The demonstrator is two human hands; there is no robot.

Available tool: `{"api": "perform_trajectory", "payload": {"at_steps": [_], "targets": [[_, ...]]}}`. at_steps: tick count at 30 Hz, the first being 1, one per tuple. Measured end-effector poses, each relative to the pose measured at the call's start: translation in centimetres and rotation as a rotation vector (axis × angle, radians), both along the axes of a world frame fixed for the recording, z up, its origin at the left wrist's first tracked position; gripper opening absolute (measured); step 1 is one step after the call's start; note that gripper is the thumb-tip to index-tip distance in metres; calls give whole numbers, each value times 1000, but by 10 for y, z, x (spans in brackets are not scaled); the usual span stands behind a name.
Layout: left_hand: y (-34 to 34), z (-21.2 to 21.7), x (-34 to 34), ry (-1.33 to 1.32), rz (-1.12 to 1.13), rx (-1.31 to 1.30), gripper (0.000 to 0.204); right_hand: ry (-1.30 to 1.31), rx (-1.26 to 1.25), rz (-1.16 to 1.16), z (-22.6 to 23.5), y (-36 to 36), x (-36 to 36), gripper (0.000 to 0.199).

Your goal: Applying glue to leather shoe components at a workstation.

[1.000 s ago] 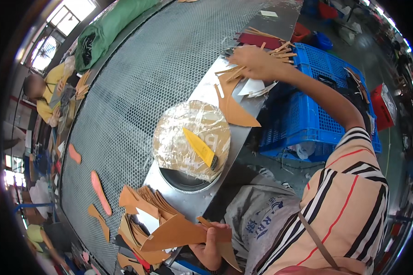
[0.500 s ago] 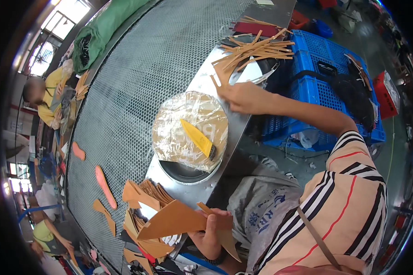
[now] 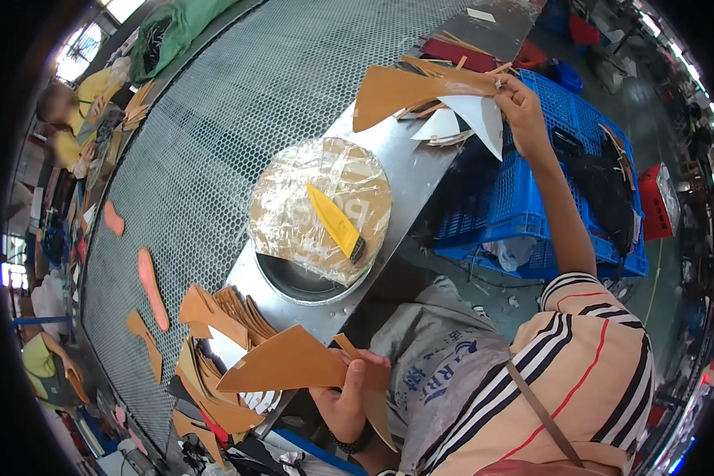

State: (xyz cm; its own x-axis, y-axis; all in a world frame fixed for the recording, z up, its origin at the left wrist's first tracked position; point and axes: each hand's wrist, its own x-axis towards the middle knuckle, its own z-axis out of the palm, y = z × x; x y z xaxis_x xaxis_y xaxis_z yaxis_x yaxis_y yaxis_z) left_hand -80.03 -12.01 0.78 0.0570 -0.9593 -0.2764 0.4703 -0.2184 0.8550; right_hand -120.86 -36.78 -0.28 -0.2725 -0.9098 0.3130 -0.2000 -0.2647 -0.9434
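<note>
Fingers of the left hand grip a curved tan panel. The right hand pinches a second panel near a blue plastic crate.

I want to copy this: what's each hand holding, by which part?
Right hand pinches a brown piece by its narrow end; left hand clamps another brown piece by the part nearest the apron.

Beyond the round, film-wrapped cardboard disc covering part of a black recess, a curved tan panel partly hides thin brown strips.
</note>
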Motion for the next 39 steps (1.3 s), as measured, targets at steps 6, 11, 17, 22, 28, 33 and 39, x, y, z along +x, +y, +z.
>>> {"api": "perform_trajectory", "payload": {"at_steps": [6,11,17,22,28,33,39], "targets": [[0,4,5,41,24,-11,13,61,-33,-32,-9,2,26,26],[5,-3,11,54,46,-36,11,487,-153,38,-33,24,79,23],[8,-3,23,104,21,33,10,807,-272,401,-54,38,113,31],[0,-18,29,28,-78,-2,10,458,-176,391,-38,28,120,20],[-12,-22,35,-5,-118,34,15,1093,-562,860,7,-2,201,38],[-11,-32,38,21,-101,32,16,1236,-579,1021,23,-23,205,31],[-5,-27,50,174,-15,52,18,1027,-244,1108,29,-23,179,19]]}}
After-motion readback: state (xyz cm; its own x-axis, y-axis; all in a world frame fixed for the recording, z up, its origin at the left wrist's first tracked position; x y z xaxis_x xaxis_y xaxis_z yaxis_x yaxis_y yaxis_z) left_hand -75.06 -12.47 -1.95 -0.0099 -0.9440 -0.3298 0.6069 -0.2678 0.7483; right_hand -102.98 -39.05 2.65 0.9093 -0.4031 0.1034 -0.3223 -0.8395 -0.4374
